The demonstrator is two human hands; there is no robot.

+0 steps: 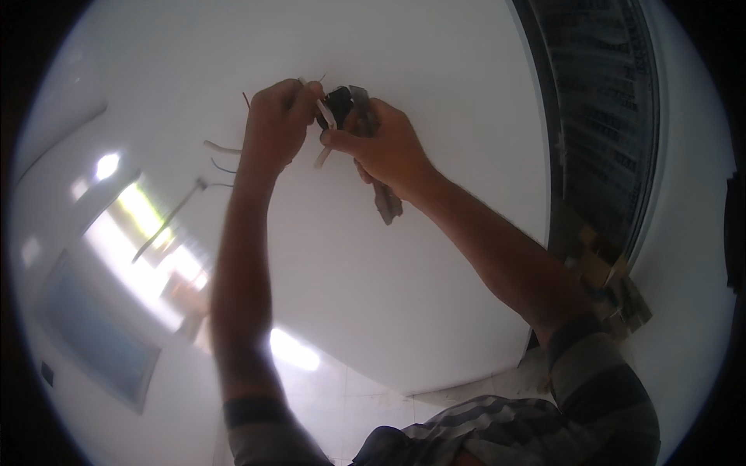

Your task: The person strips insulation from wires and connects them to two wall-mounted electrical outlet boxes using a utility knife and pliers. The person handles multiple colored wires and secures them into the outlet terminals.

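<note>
Both my arms reach up to a broad white surface. My left hand (281, 120) is closed, with thumb and fingertips pinching a white cable (328, 116). A short way right, my right hand (385, 147) is wrapped round a long grey metal piece (387, 203) whose kind I cannot make out; its lower end sticks out below the palm. The right thumb presses on the lower part of the cable. Between the hands sits a small black part (339, 105), half hidden by fingers. Left of my wrist, a loose white cable end (224, 147) and a thin blue wire (225, 168) show.
A thin rod or cord (167, 224) slants at the left, near bright glare. A dark ribbed panel (594, 116) curves along the right side. Cardboard boxes (602, 264) lie beyond my right forearm. At lower left is a bluish framed panel (97, 330).
</note>
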